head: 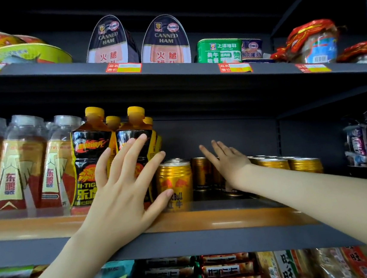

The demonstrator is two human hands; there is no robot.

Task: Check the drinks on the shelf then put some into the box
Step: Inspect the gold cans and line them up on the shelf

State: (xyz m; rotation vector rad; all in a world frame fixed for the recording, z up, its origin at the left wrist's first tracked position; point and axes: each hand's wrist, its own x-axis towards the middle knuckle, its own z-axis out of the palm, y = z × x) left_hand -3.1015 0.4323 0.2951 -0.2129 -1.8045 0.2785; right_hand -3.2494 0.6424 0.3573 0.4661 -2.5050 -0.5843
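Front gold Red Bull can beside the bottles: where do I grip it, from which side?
Grip the gold can round its middle, from the front-right: it stands upright near the shelf edge, bottles crowd its left, its right flank is free.

The left hand (120, 194) hid most of one black bottle (128, 131) (label too). The right hand (229, 161) covered some gold cans (200, 170). The price tags (124, 68) were blurry.

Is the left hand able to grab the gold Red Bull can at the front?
Probably yes. The left hand is open right beside the Red Bull can, with its thumb across the label. Nothing stands in front of the can at the shelf edge.
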